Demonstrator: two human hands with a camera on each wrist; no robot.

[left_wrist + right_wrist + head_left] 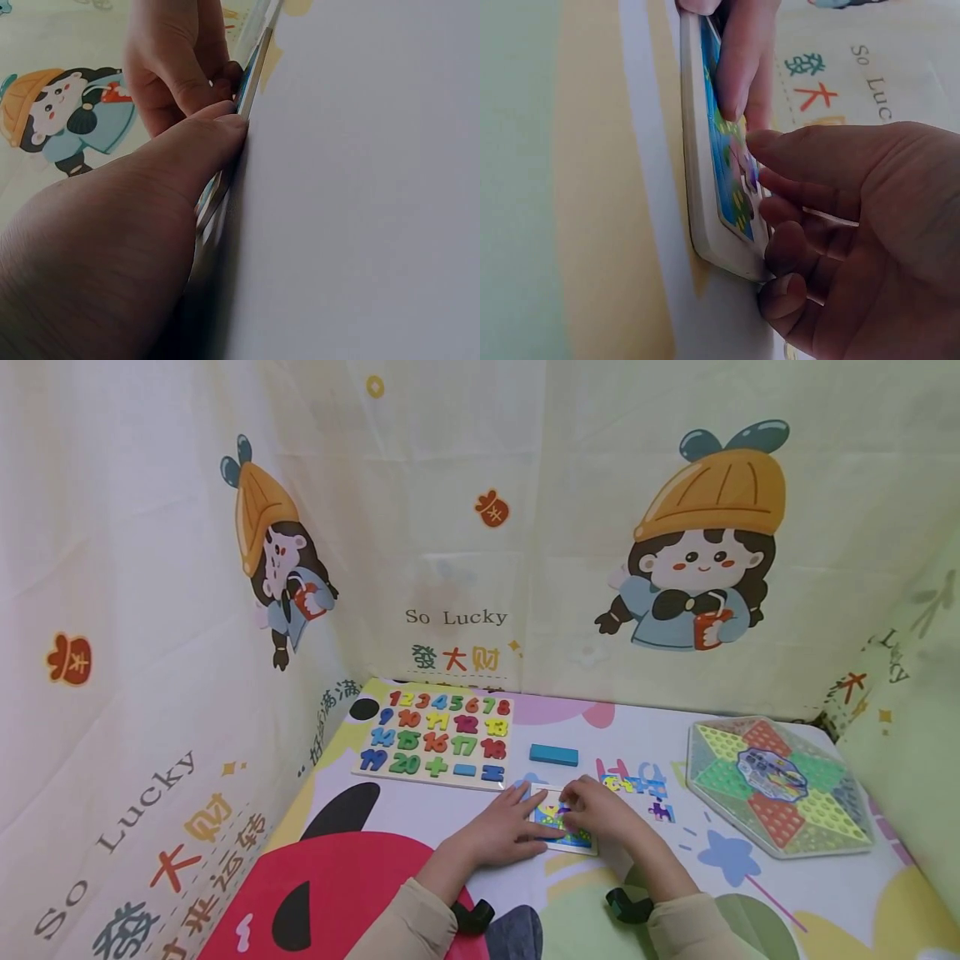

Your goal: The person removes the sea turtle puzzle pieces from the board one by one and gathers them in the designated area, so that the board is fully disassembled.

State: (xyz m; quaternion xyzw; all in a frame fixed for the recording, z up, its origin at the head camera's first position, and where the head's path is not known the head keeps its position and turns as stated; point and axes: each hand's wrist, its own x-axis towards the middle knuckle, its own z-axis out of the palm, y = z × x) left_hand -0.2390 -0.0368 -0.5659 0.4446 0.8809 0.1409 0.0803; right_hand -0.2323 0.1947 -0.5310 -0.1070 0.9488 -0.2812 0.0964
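Observation:
A small jigsaw puzzle in a white frame (703,202), with a blue, green and yellow picture, lies on the table between both hands. My left hand (502,831) rests on its left side with straight, spread fingers, and the thumb (217,135) lies along the frame's near edge. Over the right part, my right hand (598,810) has curled fingers; thumb and forefinger pinch a puzzle piece (751,169) with purple on it, at the picture's surface. The fingers partly hide that piece. Loose joined puzzle pieces (635,785) and a purple piece (661,812) lie to the right.
A wooden number board (431,782) with coloured numerals lies at the back left. Behind the puzzle is a blue block (553,755). To the right sits a hexagonal Chinese checkers board (780,785). Printed curtains (540,527) stand around the table.

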